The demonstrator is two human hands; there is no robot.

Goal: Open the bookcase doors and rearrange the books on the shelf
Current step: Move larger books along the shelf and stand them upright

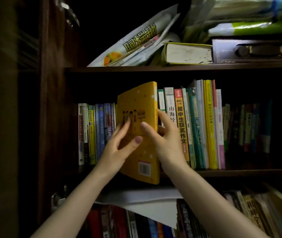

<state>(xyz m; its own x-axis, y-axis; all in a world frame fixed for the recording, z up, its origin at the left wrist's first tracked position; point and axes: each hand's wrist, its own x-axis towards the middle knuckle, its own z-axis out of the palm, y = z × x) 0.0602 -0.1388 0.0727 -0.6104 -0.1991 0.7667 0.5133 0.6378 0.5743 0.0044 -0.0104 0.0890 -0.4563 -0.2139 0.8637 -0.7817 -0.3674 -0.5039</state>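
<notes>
We see a yellow book [138, 133] part-way out of the middle shelf [239, 172], back cover facing us. Our right hand [164, 140] grips its spine edge, thumb on the cover; our left hand [119, 145] rests straight fingers against the cover. Upright books [197, 127] stand just beside it.

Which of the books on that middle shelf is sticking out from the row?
The yellow book between both hands: its back cover faces out, barcode at the bottom, while its neighbours show only spines.
</notes>
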